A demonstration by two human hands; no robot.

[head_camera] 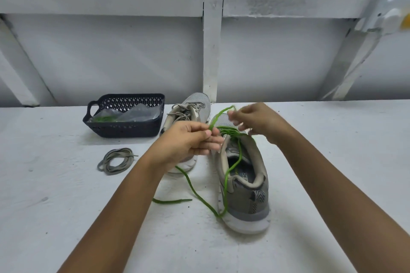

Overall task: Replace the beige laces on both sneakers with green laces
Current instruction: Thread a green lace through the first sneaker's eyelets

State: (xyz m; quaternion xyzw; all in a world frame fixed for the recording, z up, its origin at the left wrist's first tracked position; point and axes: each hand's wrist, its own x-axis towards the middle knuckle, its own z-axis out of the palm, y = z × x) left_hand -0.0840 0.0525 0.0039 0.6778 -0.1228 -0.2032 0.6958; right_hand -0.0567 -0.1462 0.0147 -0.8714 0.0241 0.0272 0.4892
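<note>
A grey sneaker (244, 186) stands on the white table with its heel toward me, and a green lace (230, 168) runs through its eyelets. My left hand (190, 139) pinches a raised loop of that lace above the tongue. My right hand (255, 119) pinches the loop's upper end, slightly blurred. The lace's loose ends trail over the shoe's left side onto the table. The second grey sneaker (188, 111) stands behind my left hand, with beige laces in it. A removed beige lace (115, 160) lies coiled to the left.
A dark plastic basket (124, 127) sits at the back left, holding a clear bag with green lace inside. A white wall with beams rises right behind the table (66, 184).
</note>
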